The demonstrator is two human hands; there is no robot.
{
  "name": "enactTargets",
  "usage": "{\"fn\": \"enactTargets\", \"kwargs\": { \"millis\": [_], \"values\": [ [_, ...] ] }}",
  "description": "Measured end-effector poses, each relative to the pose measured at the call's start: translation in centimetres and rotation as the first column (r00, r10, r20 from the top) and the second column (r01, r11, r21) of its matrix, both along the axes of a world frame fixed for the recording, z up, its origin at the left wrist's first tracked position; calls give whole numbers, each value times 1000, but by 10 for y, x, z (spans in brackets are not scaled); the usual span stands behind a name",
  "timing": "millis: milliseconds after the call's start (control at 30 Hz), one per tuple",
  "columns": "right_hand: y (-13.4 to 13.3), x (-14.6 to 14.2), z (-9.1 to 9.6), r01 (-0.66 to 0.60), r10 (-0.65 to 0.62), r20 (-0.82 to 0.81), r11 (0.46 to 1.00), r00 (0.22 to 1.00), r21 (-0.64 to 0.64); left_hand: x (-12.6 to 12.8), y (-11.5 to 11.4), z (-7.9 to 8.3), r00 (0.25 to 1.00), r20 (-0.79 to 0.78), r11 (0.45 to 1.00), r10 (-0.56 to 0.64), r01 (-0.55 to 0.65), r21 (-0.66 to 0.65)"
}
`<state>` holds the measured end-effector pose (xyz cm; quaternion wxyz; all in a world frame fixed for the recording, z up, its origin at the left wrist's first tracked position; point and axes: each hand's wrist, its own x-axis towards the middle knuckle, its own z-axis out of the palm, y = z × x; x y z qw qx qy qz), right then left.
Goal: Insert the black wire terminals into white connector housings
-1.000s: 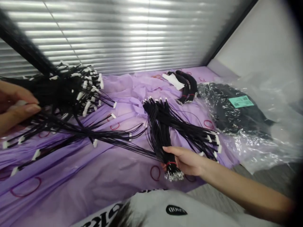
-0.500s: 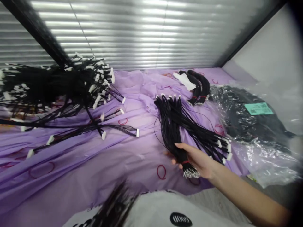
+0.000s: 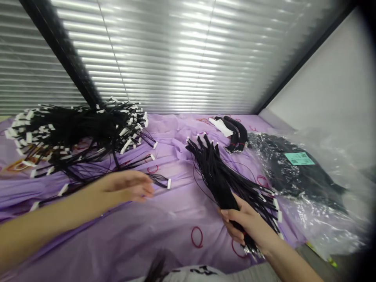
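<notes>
My right hand [image 3: 245,221] is wrapped round a bundle of black cables [image 3: 219,188] near its lower end, where bare metal tips poke out below a red band. The bundle's far end spreads out with small white tips. More black cables [image 3: 249,178] with white connectors fan out beneath and to the right of it. My left hand [image 3: 126,186] is over the cloth at the left, fingers stretched and slightly blurred, holding nothing. Close beside its fingertips lies a thin cable strand with a white connector [image 3: 169,183].
A large heap of black cables [image 3: 73,125] with white connectors lies at the back left. Two banded bundles [image 3: 241,131] and white paper [image 3: 221,127] lie at the back. A clear plastic bag [image 3: 320,203] with a green label [image 3: 299,158] sits right. Red bands [image 3: 196,237] dot the purple cloth [image 3: 164,231].
My left hand has come into view from the left. My right hand, still gripping the cable bundle, has shifted a little lower and to the right in view. The camera view has tilted up.
</notes>
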<state>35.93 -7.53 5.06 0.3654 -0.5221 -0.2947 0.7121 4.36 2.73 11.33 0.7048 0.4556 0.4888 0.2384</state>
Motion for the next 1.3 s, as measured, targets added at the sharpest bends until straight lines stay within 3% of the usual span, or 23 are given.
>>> {"fn": "enactTargets", "kwargs": {
  "millis": [33, 100, 200, 300, 433, 533, 667, 800, 900, 1067, 1167, 1300],
  "values": [
    [-2, -3, 1, 4, -4, 4, 1000, 1000, 18, 20, 4, -11, 983, 163, 980, -85, 112, -164],
    [-7, -7, 4, -3, 2, 7, 998, 1000, 57, 61, 11, -31, 945, 298, 949, -136, 210, -235],
    [-13, -12, 7, 28, -27, -8, 989, 1000, 144, 115, 31, -52, 893, 437, 954, -105, 215, -210],
    [-18, -9, 7, 117, -112, -35, 972, 993, 206, 146, 62, -63, 848, 529, 978, -16, 123, -169],
    [-17, 2, 2, 115, -141, 85, 959, 986, 261, 155, 93, -69, 800, 593, 984, 90, 20, -176],
    [-12, 3, -4, 28, -95, 222, 957, 970, 288, 159, 94, -71, 748, 662, 979, 47, 96, -178],
    [-5, -3, -8, -161, 72, 377, 964, 924, 211, 173, 83, -74, 736, 677, 957, -3, 197, -210],
    [1, -7, -8, -363, 115, 588, 874, 800, 323, 184, 80, -85, 775, 630, 939, 49, 179, -294],
    [1, -5, -9, -452, 123, 660, 818, 741, 355, 190, 81, -97, 818, 571, 910, 66, 186, -372],
    [-2, -6, -16, -444, 119, 666, 827, 737, 344, 199, 82, -113, 844, 530, 885, 81, 184, -428],
    [0, -9, -20, -398, 98, 639, 850, 763, 344, 200, 87, -113, 827, 556, 899, 82, 179, -399],
    [-1, -13, -22, -407, 160, 630, 873, 760, 269, 199, 95, -109, 780, 621, 926, 84, 168, -337]
  ]
}}
